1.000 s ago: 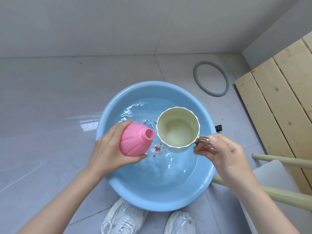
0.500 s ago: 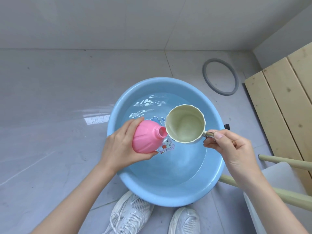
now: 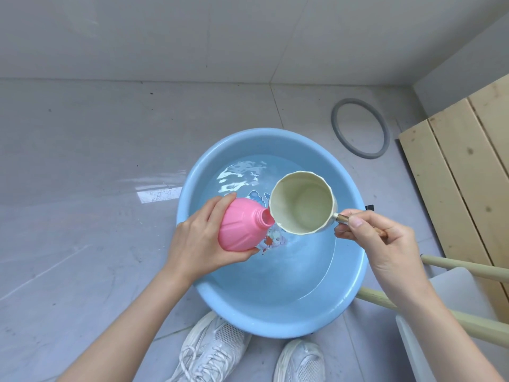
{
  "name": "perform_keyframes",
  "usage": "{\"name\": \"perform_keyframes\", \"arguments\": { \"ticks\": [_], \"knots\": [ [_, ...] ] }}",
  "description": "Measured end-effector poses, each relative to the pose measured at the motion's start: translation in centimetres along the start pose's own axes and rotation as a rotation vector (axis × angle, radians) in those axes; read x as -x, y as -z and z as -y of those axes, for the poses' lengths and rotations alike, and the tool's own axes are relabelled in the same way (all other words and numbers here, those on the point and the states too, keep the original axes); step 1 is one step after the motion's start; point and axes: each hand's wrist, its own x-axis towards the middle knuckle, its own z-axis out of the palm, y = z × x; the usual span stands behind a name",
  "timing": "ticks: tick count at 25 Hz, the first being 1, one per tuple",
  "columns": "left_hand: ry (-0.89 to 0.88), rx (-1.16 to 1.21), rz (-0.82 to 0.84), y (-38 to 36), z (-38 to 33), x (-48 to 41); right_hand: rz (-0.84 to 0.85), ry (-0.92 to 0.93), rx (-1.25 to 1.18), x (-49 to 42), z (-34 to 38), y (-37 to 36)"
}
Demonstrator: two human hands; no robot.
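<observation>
Gripping a tilted pink bottle in the left hand, mouth touching the rim of a cream scoop. Pinching the scoop's handle in the right hand, both above a blue basin of water.

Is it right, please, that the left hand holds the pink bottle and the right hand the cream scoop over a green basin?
No: the head view shows a blue basin; left hand holds the pink bottle, right hand the cream scoop.
</observation>
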Motion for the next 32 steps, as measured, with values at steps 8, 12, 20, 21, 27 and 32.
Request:
{"name": "perform_keyframes", "arguments": {
  "ticks": [8, 12, 20, 21, 27, 32],
  "knots": [
    [-0.006, 0.010, -0.027, -0.1, 0.0, 0.0, -0.009, 0.007, 0.060, -0.1, 0.3, 0.5],
    [-0.015, 0.005, -0.038, -0.1, 0.0, 0.0, -0.011, 0.014, 0.076, 0.1, 0.8, 0.6],
    [-0.009, -0.004, -0.032, -0.3, 0.2, 0.1, 0.017, 0.029, 0.102, 0.2, 1.2, 0.6],
    [-0.009, -0.003, -0.035, -0.3, 0.1, 0.1, 0.017, 0.032, 0.105, 0.2, 1.3, 0.6],
    [-0.009, -0.007, -0.048, -0.2, 0.0, 0.1, 0.028, 0.067, 0.152, 0.3, 1.8, 0.4],
    [-0.008, -0.003, -0.048, -0.3, 0.2, 0.1, 0.040, 0.073, 0.140, 0.4, 2.0, 0.3]
  ]
}}
